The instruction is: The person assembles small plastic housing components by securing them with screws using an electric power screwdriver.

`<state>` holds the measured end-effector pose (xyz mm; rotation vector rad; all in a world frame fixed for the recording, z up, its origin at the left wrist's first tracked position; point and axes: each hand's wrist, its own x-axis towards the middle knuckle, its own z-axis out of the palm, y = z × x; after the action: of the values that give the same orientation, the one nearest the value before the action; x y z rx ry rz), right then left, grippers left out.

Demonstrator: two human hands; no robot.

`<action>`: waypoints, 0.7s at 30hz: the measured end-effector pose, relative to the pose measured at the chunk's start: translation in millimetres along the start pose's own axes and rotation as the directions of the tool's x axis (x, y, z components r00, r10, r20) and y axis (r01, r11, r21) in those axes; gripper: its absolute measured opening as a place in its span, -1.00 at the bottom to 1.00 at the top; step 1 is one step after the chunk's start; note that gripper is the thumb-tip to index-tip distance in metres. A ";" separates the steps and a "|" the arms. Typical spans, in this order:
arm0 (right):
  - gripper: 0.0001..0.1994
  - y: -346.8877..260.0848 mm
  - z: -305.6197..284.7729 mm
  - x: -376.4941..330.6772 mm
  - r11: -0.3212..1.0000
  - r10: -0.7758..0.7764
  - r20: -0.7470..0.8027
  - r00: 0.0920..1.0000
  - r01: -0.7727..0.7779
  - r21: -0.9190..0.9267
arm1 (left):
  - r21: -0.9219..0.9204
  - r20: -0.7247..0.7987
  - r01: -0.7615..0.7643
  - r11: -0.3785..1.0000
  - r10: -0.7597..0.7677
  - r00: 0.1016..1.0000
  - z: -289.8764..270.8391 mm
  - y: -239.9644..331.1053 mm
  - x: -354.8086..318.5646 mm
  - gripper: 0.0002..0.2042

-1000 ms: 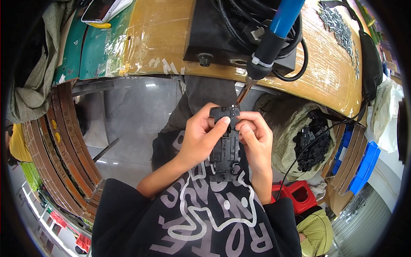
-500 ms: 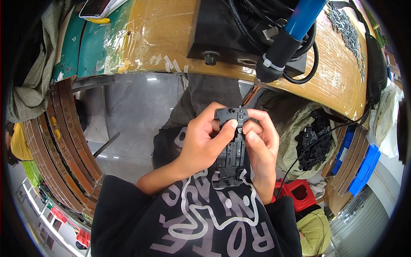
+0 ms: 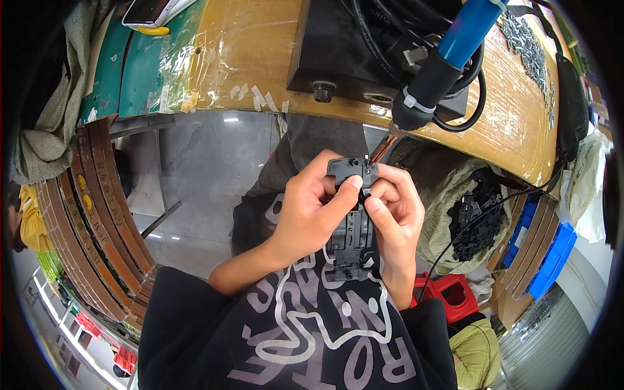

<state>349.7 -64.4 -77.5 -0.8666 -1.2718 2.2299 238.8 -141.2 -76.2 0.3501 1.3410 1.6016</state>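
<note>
I hold a long black plastic part [image 3: 350, 235] upright in front of my chest with both hands. My left hand [image 3: 312, 211] wraps its left side, thumb pressed near the top. My right hand [image 3: 393, 214] grips the right side, fingertips on the upper end. A hanging tool with a blue handle and black grip [image 3: 434, 68] points its metal tip [image 3: 382, 148] down at the top right corner of the part, touching or nearly touching it.
A yellow-brown workbench [image 3: 247, 58] curves across the top, carrying a black box [image 3: 338, 52] with cables. A sack of black plastic parts [image 3: 471, 214] stands at right, beside blue bins [image 3: 552, 253]. Brown stacked strips [image 3: 84, 214] lie at left; a red stool [image 3: 448, 292] sits below.
My hands have lifted the black part a little up and to the right, bringing its top end to the tool's metal tip. Both grips are unchanged.
</note>
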 end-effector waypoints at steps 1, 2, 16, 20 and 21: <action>-0.63 -0.3 0.7 -0.6 1.000 -0.006 -0.005 1.000 0.006 -0.014 | 0.006 0.013 0.006 1.000 -0.006 1.000 -0.5 0.1 -0.1 -0.94; -0.63 -0.6 1.7 -1.4 1.000 -0.011 -0.008 1.000 0.011 -0.028 | 0.007 0.013 0.005 1.000 -0.005 1.000 -0.6 0.2 -0.4 -0.94; -0.61 -3.5 6.0 -5.9 0.980 -0.040 -0.013 0.999 0.036 -0.196 | -0.016 -0.012 0.024 1.000 -0.024 1.000 2.4 4.2 -2.6 -0.94; -0.61 -4.8 8.6 -6.5 0.954 -0.060 -0.040 0.997 0.046 -0.297 | 0.056 -0.009 -0.018 0.998 0.018 1.000 -0.7 -2.3 -2.9 -0.94; -0.61 -4.5 8.8 -6.3 0.954 -0.061 -0.040 0.997 0.046 -0.298 | 0.072 -0.017 -0.020 0.997 0.021 1.000 -0.4 -2.5 -2.8 -0.94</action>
<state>348.4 -71.4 -68.2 -0.9738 -1.6140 1.9924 241.0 -143.9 -77.5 0.3947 1.4151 1.5797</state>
